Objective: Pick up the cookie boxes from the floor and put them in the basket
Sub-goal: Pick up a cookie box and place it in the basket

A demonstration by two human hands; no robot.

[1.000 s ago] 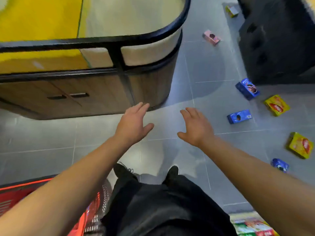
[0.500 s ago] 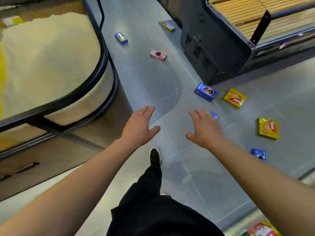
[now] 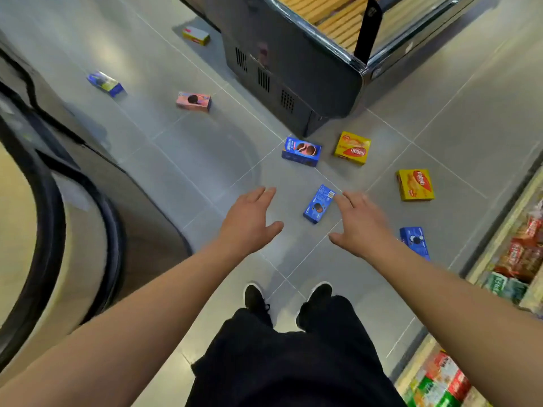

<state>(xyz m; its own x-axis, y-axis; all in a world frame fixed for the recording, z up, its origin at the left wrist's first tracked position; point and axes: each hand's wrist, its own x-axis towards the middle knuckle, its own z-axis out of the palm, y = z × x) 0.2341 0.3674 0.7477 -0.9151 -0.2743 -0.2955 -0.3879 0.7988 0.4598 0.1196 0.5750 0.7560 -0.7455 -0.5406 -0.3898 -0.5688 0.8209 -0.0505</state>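
Several cookie boxes lie scattered on the grey tiled floor. A small blue box (image 3: 318, 203) lies between my hands, just left of my right fingertips. Farther off are a bigger blue box (image 3: 301, 151) and two yellow boxes (image 3: 352, 148) (image 3: 415, 185). Another blue box (image 3: 415, 241) peeks out beside my right wrist. A pink box (image 3: 193, 101), a blue-and-yellow box (image 3: 105, 83) and a yellow-and-white box (image 3: 196, 35) lie farther up the aisle. My left hand (image 3: 249, 221) and right hand (image 3: 359, 224) are stretched out, open and empty. No basket is in view.
A dark display cabinet (image 3: 288, 71) stands at the top centre. A rounded counter with a black rail (image 3: 53, 218) fills the left side. Shelves of packaged goods (image 3: 520, 259) run along the right edge. My feet (image 3: 288, 298) stand on the tiles below my hands.
The view has swung right and forward along the aisle. The red basket seen a second ago has left the view. The small blue box now shows between my hands, which stay open.
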